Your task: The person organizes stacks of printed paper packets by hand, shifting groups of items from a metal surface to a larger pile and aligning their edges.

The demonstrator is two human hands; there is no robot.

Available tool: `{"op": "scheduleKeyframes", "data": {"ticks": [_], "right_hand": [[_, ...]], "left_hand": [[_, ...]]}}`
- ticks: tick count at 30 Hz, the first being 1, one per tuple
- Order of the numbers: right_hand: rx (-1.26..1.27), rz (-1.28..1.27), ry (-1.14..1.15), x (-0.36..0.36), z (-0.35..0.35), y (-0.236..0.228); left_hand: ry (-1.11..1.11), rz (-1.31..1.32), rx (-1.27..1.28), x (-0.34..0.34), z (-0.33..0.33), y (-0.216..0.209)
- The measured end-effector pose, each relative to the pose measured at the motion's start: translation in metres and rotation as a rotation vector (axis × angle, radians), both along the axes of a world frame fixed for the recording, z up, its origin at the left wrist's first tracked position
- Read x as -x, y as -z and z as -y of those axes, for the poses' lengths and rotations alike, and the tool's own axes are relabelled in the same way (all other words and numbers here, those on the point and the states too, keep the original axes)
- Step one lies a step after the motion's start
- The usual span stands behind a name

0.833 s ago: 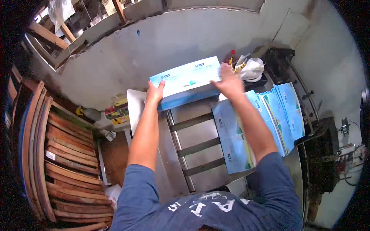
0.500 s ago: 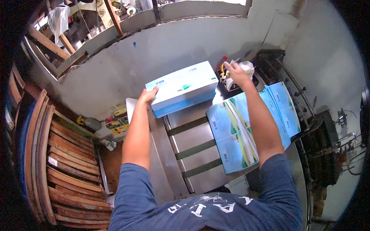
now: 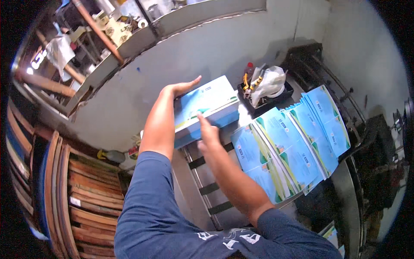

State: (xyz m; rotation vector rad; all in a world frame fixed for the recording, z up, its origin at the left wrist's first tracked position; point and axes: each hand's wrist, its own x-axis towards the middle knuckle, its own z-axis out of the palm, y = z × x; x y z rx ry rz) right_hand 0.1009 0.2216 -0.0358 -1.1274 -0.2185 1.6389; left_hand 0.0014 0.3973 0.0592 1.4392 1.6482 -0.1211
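Note:
A tall stack of blue-and-white printed booklets (image 3: 205, 101) stands on the metal table against the wall. My left hand (image 3: 183, 87) lies stretched along the stack's far left edge, its fingers straight. At the near side, my right hand (image 3: 209, 134) touches the stack with one finger extended up to its top edge; the other fingers are partly hidden and slightly blurred. Right of the stack, more of the same booklets (image 3: 280, 146) lie overlapping in a fanned row on the belt table.
Dark belts (image 3: 210, 188) cross the metal table. A black tray (image 3: 290, 93) holds yellow-handled pliers and a white plastic bag. Wooden slatted racks (image 3: 92, 198) stand at the left. Dark machine rails (image 3: 330, 80) run along the right, below a wall with a window opening.
My right hand has come from near the tray to the stack's near side. My left hand has shifted to its far edge. More of the fanned booklets show as the view moved.

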Motion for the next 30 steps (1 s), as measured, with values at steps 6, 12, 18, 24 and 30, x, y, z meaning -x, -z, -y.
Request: {"op": "scheduleKeyframes", "data": {"ticks": [6, 12, 18, 24, 30], "right_hand": [[0.044, -0.116, 0.076, 0.028, -0.027, -0.024], [0.121, -0.158, 0.054, 0.026, -0.017, -0.03], [0.005, -0.208, -0.03, 0.013, -0.008, -0.015], [-0.073, -0.235, -0.095, 0.004, -0.024, -0.004], [-0.026, -0.282, -0.018, 0.011, -0.009, 0.004]], "left_hand": [[0.104, 0.124, 0.191, 0.009, -0.013, 0.024], [0.159, -0.033, 0.064, 0.012, -0.004, 0.03], [0.171, 0.009, 0.046, 0.009, 0.013, -0.002], [0.128, -0.021, -0.105, 0.015, 0.019, -0.021], [0.125, -0.05, -0.286, 0.036, 0.053, -0.011]]}}
